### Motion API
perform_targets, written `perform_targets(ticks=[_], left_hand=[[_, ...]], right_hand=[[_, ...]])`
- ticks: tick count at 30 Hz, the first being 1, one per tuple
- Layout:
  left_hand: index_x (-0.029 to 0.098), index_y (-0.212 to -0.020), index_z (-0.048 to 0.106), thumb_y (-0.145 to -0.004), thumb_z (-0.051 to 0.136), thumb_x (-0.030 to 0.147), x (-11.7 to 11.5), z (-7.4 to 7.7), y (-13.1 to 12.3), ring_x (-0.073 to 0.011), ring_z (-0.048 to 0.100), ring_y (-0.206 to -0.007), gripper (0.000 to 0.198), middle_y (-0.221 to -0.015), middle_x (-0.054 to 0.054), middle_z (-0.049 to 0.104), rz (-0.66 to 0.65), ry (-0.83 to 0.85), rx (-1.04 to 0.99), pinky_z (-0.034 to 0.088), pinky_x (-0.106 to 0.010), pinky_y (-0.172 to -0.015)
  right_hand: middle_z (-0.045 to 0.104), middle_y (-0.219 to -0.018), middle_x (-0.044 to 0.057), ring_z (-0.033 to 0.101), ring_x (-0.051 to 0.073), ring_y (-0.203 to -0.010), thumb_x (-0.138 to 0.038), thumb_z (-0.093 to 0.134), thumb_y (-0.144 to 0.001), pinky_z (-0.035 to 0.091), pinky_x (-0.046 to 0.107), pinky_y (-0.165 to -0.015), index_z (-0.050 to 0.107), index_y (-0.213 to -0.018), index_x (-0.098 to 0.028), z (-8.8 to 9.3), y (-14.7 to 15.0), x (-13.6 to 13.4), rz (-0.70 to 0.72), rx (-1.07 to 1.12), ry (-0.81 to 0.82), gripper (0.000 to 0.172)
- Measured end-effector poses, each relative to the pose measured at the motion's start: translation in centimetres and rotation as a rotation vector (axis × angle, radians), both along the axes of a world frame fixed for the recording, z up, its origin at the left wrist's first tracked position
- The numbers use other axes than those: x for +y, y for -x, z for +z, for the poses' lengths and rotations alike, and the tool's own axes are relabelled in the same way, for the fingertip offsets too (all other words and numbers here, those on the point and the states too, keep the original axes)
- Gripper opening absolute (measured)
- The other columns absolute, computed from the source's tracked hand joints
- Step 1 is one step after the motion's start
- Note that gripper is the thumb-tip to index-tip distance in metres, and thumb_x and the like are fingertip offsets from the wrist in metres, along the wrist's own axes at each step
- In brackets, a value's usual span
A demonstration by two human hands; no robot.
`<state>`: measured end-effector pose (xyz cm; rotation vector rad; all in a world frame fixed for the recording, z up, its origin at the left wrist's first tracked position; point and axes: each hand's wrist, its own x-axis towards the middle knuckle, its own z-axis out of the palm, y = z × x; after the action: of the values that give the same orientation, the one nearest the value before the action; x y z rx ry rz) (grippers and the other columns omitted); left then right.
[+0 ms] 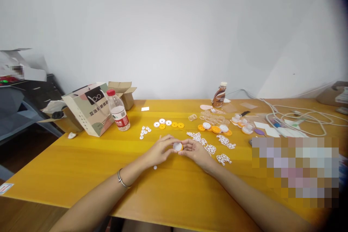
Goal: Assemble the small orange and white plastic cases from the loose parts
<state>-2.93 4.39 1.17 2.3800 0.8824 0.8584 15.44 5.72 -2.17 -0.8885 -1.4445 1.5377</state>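
Between my two hands, just above the yellow table, is a small round white-and-orange plastic piece [178, 147]. My left hand [163, 150] grips its left side with thumb and fingers. On the opposite side, my right hand [194, 151] pinches the orange edge. Beyond my hands lie white discs [162, 120] and yellow discs [174, 124]. Small white pegged parts [144, 129] sit left of them. White lattice-like cutouts [210, 149] are scattered by my right hand, with orange caps [216, 129] and clear rings [214, 119] behind. One tiny white part [155, 167] rests below my left hand.
A water bottle with a red cap [119, 114] stands beside a paper bag [88, 110] and a cardboard box [125, 92] at left. A brown drink bottle [219, 96] is at the back. White cables [304, 113] spread over the right side, above a blurred-out area.
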Motion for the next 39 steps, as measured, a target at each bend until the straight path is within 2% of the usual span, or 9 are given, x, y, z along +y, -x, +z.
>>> perform_targets(ticks=[6, 13, 16, 23, 27, 29, 32, 36, 39], left_hand=[[0.023, -0.117, 0.046, -0.081, 0.045, 0.017, 0.2, 0.3, 0.7, -0.0157, 0.050, -0.093, 0.036, -0.101, -0.006, 0.054, -0.091, -0.030, 0.086, 0.040, -0.029, -0.083], [0.021, -0.112, 0.051, -0.081, 0.048, 0.027, 0.3, -0.2, 0.7, -0.0154, 0.051, -0.080, 0.031, -0.086, -0.005, 0.055, 0.033, -0.109, 0.153, 0.040, -0.027, -0.074], [0.021, -0.113, 0.051, -0.082, 0.047, 0.027, 0.2, -0.3, 0.6, -0.0151, 0.050, -0.080, 0.032, -0.086, -0.005, 0.054, 0.034, -0.114, 0.156, 0.040, -0.027, -0.074], [0.020, -0.110, 0.052, -0.079, 0.050, 0.032, 0.0, 0.1, 0.7, -0.0161, 0.052, -0.091, 0.033, -0.101, -0.007, 0.056, -0.031, -0.006, 0.090, 0.040, -0.028, -0.082], [0.021, -0.108, 0.054, -0.075, 0.055, 0.032, 0.0, 0.2, 0.8, -0.0159, 0.055, -0.086, 0.035, -0.097, -0.005, 0.060, -0.020, 0.022, 0.116, 0.040, -0.026, -0.079], [0.022, -0.105, 0.055, -0.073, 0.057, 0.030, 0.0, 0.1, 0.7, -0.0165, 0.056, -0.084, 0.034, -0.094, -0.003, 0.062, -0.006, 0.015, 0.154, 0.040, -0.026, -0.077], [0.022, -0.100, 0.058, -0.071, 0.057, 0.026, -0.1, -0.1, 0.5, -0.0169, 0.056, -0.085, 0.029, -0.093, -0.003, 0.063, -0.086, -0.008, 0.242, 0.039, -0.026, -0.079], [0.022, -0.100, 0.059, -0.071, 0.059, 0.029, -0.4, -0.2, 0.1, -0.0165, 0.055, -0.089, 0.030, -0.096, -0.004, 0.062, -0.150, -0.048, 0.271, 0.037, -0.026, -0.083], [0.023, -0.108, 0.055, -0.070, 0.059, 0.039, -0.2, -0.3, 0.2, -0.0183, 0.052, -0.097, 0.041, -0.105, -0.005, 0.058, -0.114, -0.066, 0.255, 0.035, -0.028, -0.087]], right_hand=[[0.066, -0.083, 0.002, 0.061, 0.014, -0.075, -0.022, 0.071, -0.057, 0.045, 0.030, -0.077, 0.058, -0.083, -0.019, 0.5, -0.2, -0.3, 0.097, 0.007, 0.044, 0.029], [0.064, -0.075, 0.001, 0.060, 0.014, -0.070, -0.021, 0.075, -0.048, 0.045, 0.032, -0.077, 0.055, -0.077, -0.018, 0.4, 0.5, -0.7, -0.057, -0.010, 0.031, 0.035], [0.063, -0.074, 0.001, 0.060, 0.014, -0.070, -0.022, 0.075, -0.049, 0.045, 0.032, -0.077, 0.055, -0.077, -0.018, 0.4, 0.6, -0.7, -0.058, -0.035, 0.028, 0.035], [0.062, -0.076, 0.000, 0.059, 0.013, -0.072, -0.024, 0.072, -0.055, 0.045, 0.031, -0.077, 0.049, -0.083, -0.020, 0.1, 0.4, -0.7, 0.040, -0.038, -0.010, 0.036], [0.062, -0.077, -0.002, 0.059, 0.013, -0.074, -0.026, 0.067, -0.062, 0.045, 0.032, -0.074, 0.042, -0.095, -0.024, 1.0, -0.6, -0.8, 0.174, -0.074, -0.070, 0.041], [0.062, -0.082, 0.000, 0.059, 0.015, -0.078, -0.028, 0.064, -0.065, 0.045, 0.033, -0.076, 0.045, -0.096, -0.023, 1.6, -1.4, -0.5, 0.218, -0.171, -0.146, 0.036], [0.061, -0.080, 0.003, 0.058, 0.015, -0.075, -0.033, 0.060, -0.069, 0.046, 0.032, -0.074, 0.054, -0.082, -0.019, 2.1, -2.5, 0.7, 0.062, -0.317, -0.299, 0.020], [0.060, -0.075, 0.003, 0.056, 0.016, -0.071, -0.037, 0.053, -0.073, 0.046, 0.030, -0.067, 0.056, -0.079, -0.019, 2.0, -4.0, 2.7, -0.285, -0.436, -0.449, 0.019], [0.061, -0.073, 0.003, 0.056, 0.016, -0.068, -0.037, 0.050, -0.074, 0.045, 0.030, -0.064, 0.056, -0.079, -0.019, 1.8, -5.4, 3.9, -0.423, -0.514, -0.507, 0.020]])
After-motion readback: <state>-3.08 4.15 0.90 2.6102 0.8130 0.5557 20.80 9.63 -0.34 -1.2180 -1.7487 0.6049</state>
